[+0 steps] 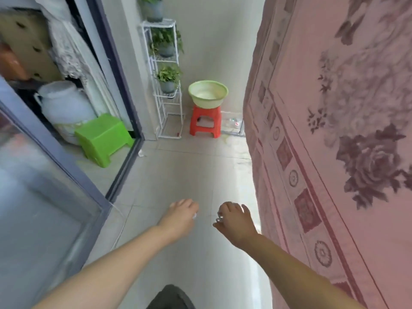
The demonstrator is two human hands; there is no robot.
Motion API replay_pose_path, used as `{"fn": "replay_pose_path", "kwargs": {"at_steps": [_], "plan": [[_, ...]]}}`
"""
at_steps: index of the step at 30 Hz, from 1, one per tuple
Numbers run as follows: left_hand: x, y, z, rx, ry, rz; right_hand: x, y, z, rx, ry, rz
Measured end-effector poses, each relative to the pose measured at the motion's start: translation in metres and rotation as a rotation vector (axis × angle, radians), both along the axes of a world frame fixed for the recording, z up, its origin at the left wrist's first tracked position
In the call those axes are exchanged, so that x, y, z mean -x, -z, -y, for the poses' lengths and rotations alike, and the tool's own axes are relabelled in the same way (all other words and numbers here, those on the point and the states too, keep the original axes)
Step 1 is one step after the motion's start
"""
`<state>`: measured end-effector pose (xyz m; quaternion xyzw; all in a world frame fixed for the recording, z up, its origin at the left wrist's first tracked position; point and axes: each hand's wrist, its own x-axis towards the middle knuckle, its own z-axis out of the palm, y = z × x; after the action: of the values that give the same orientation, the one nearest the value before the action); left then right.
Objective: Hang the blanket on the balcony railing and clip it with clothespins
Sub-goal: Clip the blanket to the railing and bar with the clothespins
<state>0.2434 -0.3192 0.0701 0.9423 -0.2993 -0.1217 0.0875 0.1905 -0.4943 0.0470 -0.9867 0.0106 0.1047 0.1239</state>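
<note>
Pink floral blanket [334,130] hangs down along my right side, its lower border near my right hand [235,221] but not touching. Both my arms reach forward over the tiled floor [178,170]; right hand shows something small and pale by the thumb, too blurred to name, fingers loosely spread, so I cannot tell the grip; left hand [180,214] curled with a pale speck at the fingertips, grip likewise unclear. Ahead: green basin [208,93] on red stool [206,121], white plant rack [166,81] beside it
</note>
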Motion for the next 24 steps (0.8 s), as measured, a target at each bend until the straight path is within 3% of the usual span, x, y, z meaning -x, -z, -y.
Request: {"fn": "replay_pose_path", "kwargs": {"at_steps": [5, 11, 14, 18, 24], "plan": [[-0.145, 0.010, -0.016, -0.003, -0.142, 0.025, -0.171, 0.001, -0.007, 0.024, -0.134, 0.034], [-0.353, -0.026, 0.023, 0.082, -0.111, 0.073, -0.369, -0.040, 0.031, -0.015, -0.023, 0.072], [-0.444, -0.050, 0.062, 0.147, -0.088, 0.079, -0.442, -0.068, 0.068, -0.200, 0.143, 0.076], [-0.556, -0.053, 0.142, 0.258, 0.011, -0.066, -0.530, -0.093, 0.135, -0.442, 0.356, 0.118], [-0.722, -0.082, 0.296, 0.421, 0.083, -0.107, -0.698, -0.125, 0.258, -0.653, 0.477, 0.281]]}}
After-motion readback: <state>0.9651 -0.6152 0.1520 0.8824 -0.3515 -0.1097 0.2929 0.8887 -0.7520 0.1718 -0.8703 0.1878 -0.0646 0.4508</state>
